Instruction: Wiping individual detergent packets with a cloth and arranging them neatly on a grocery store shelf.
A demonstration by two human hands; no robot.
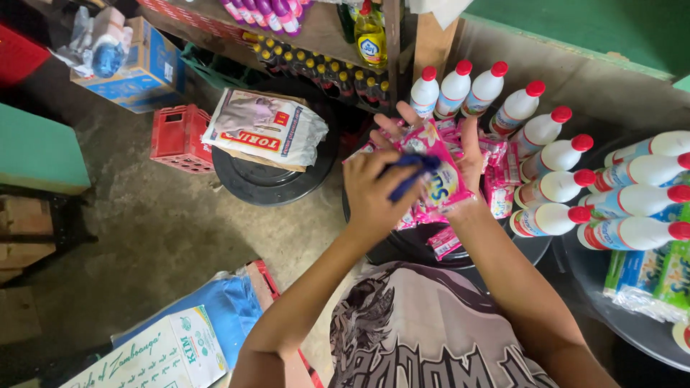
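A: State of the left hand (374,192)?
B: Closed around a blue marker (408,177), tip against the pink sachet (440,172).
A: Right hand (460,154)?
B: Open, palm up, supporting that sachet from beneath. White red-capped bottles (553,185) lie just beyond its fingers.

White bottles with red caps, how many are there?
12 bottles: eight make a curved row behind the pink sachets, four are bunched at the right edge. More may be hidden there.
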